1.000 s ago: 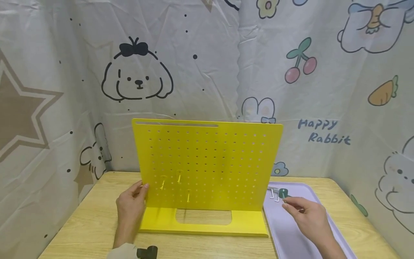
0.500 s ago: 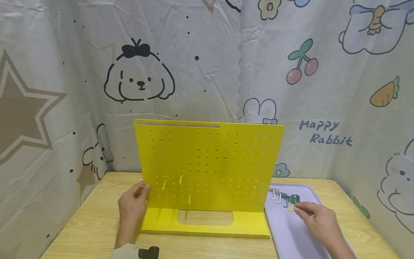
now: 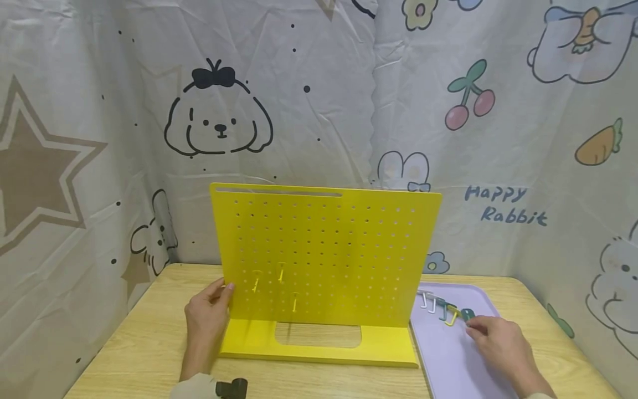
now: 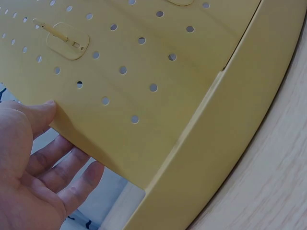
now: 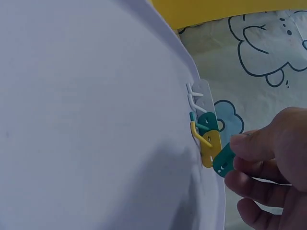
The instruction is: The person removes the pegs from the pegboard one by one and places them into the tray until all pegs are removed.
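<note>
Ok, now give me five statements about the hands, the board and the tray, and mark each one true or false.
1. The left hand holds the yellow board by its side edge. True.
2. The right hand holds nothing. False: it pinches a green hook.
3. Three yellow hooks are on the front of the board. True.
4. The purple tray is to the left of the board. False: it is to the right.
5. All the hooks on the tray are yellow. False: there are white hooks there too.
</note>
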The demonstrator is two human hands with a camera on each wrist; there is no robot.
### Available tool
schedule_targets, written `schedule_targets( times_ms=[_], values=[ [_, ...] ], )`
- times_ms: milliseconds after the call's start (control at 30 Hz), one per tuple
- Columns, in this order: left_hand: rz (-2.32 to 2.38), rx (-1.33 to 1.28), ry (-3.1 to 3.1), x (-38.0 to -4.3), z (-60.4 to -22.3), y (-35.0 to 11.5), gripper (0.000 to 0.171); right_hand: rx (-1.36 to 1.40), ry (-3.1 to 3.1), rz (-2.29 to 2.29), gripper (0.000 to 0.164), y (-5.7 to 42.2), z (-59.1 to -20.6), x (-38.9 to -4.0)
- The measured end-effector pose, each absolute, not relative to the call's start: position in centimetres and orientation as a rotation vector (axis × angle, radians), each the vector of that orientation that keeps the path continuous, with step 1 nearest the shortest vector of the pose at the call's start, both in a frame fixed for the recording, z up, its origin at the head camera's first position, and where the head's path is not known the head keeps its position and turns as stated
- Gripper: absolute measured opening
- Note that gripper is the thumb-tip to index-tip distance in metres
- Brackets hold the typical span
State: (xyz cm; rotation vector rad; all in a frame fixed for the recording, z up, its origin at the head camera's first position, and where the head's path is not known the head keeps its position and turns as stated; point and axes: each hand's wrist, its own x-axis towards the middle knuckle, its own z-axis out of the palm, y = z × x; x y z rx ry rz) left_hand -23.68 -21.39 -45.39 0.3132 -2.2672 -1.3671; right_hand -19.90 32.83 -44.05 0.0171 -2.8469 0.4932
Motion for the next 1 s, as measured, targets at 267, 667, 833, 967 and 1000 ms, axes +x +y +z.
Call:
schedule_targets(
  times_ms=[267,667,833,967,1000],
  values=[
    [-1.365,0.327,-2.268,-23.8,-45.4,-21.4,0.042,0.016,-2.98,0.374,0.013,32.8,-44.3,-21.0],
    [-1.388,0.345,-2.258,-23.9,-45.5,-21.3,0.041,-0.013,-2.914,0.354,0.013,32.3,-44.8,-21.7],
    [-1.425,0.355,-2.268,-23.7,-45.4,-21.3,0.046,-0.013,-2.899,0.374,0.014,32.2,-44.9,-21.9],
    [-1.438,0.363,-2.273,-23.7,-45.3,-21.3,0.047,0.036,-2.881,0.382,0.012,31.8,-44.7,-21.9],
    [-1.439,0.364,-2.27,-23.7,-45.4,-21.3,0.047,0.047,-2.876,0.394,0.012,31.7,-44.5,-21.9]
  ],
)
